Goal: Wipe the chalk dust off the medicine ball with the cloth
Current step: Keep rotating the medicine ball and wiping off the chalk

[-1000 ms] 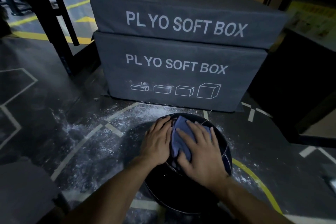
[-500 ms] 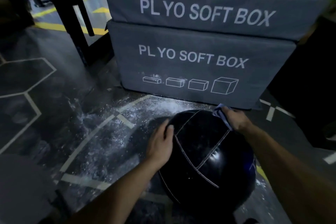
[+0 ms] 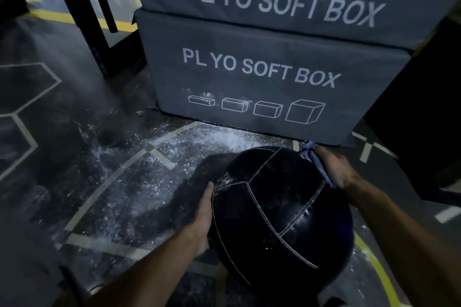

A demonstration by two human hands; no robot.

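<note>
The black medicine ball (image 3: 282,217) sits on the chalk-dusted floor (image 3: 139,182) before two stacked grey soft boxes (image 3: 262,77) — turned since a moment ago, its seams now meeting nearer the left. The left hand (image 3: 204,214) has slid lower, pressed flat against its side. The right hand (image 3: 334,169) still presses the blue cloth (image 3: 315,162) against the far right edge — fingers hidden, so whether it pinches cannot be told.

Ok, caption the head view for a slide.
Left hand steadies the black leather medicine ball; right hand presses the blue cloth on it.
</note>
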